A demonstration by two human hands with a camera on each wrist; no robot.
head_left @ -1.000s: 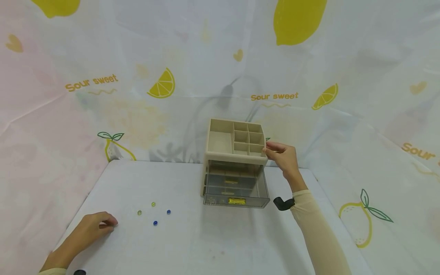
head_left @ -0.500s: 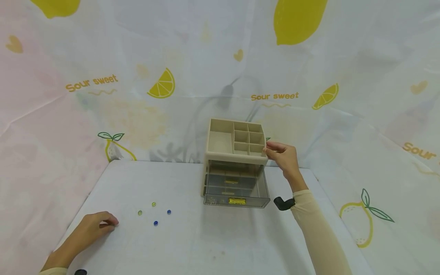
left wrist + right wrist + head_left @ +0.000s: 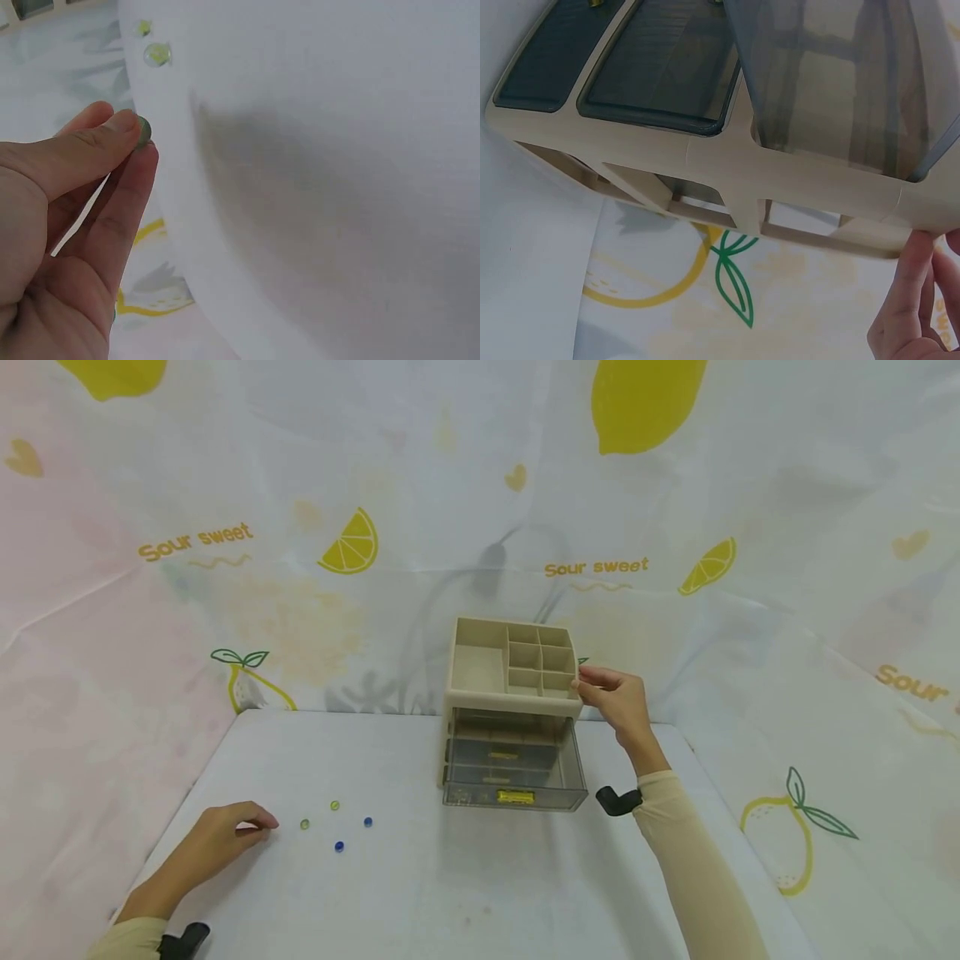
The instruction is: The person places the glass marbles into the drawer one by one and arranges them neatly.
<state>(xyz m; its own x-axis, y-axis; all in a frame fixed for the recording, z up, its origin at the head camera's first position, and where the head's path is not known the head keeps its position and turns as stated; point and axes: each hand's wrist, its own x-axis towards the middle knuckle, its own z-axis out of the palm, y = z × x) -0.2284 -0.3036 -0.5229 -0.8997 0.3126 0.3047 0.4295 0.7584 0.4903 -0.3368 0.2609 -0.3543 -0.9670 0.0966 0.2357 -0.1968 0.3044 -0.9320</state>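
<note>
My left hand [image 3: 221, 839] is raised at the left of the table and pinches a small greenish glass marble [image 3: 144, 131] between thumb and fingertips. Just to its right lie two yellow-green marbles [image 3: 304, 824] and two blue marbles [image 3: 339, 847]. A beige desktop drawer organizer [image 3: 513, 700] stands at the back, its see-through grey top drawer [image 3: 517, 797] pulled out. With thumb and fingers, my right hand [image 3: 617, 700] pinches the right upper edge of the organizer; in the right wrist view, part of that hand is cut off by the frame.
Divided compartments [image 3: 542, 660] form the organizer's top, and more grey drawers sit below the pulled-out one. A lemon-print sheet [image 3: 420, 485] hangs behind and beside the white table [image 3: 390, 910].
My left hand has moved a little to the right and away from me, nearer the marbles. The right hand keeps its hold, and the drawer stays pulled out.
</note>
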